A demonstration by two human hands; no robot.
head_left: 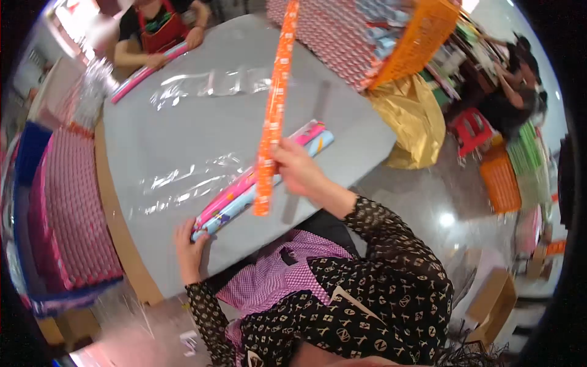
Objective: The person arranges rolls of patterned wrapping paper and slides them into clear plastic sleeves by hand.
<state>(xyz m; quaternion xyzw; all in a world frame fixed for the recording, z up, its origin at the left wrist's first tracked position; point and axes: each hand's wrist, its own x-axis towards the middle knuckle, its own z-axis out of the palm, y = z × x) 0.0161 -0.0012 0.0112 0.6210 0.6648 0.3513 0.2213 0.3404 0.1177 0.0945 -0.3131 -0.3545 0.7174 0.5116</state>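
My right hand (pixel 298 169) is closed around a long orange printed paper roll (pixel 278 92), held up over the table so that it crosses the view almost upright. Below it, a pink printed roll (pixel 227 196) and a light blue printed roll (pixel 235 208) lie side by side at a slant on the grey table (pixel 342 159). At their near left ends, my left hand (pixel 188 243) has its fingers and thumb around the tips. The orange roll and my right hand hide the middle of both rolls. Clear plastic sleeves (pixel 183 183) lie just beyond them.
Across the table, a person in a red apron (pixel 165 27) holds another pink roll (pixel 137 79). An orange crate (pixel 419 40) and many stacked rolls (pixel 336 49) stand at the far right. More rolls fill a blue bin (pixel 30 202) on the left. Gold sheeting (pixel 413 122) hangs at the right edge.
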